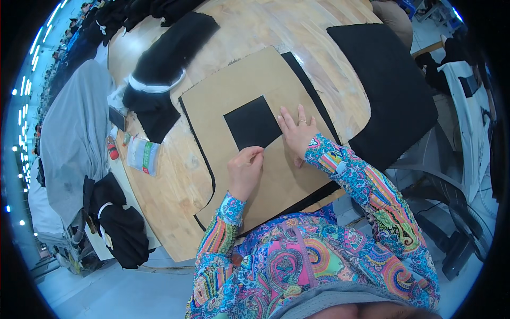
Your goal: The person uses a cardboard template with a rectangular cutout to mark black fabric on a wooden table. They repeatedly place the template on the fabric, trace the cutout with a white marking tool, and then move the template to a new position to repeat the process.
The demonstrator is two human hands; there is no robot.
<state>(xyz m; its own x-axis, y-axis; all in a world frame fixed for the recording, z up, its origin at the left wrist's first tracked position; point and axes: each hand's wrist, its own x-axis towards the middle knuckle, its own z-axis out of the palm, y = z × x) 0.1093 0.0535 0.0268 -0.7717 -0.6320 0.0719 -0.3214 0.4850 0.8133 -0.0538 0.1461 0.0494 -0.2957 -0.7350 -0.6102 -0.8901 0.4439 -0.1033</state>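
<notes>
A tan cardboard template [212,111] lies on a black fabric piece [308,85], whose edges show along its sides. Through a four-sided opening in the middle of the template, black cloth [254,123] is visible. My right hand [299,132] rests flat on the cardboard beside the opening's right edge, fingers spread. At the opening's lower corner, my left hand [246,171] is closed in a pinch. Whatever its fingertips hold, if anything, is too small to make out.
More black fabric [393,85] lies at the right of the wooden table [255,26]. A black bundle with a white tie [156,86] sits at the far left, near a clear plastic packet [142,156] and a small red item [112,148]. A dark chair [451,207] stands at right.
</notes>
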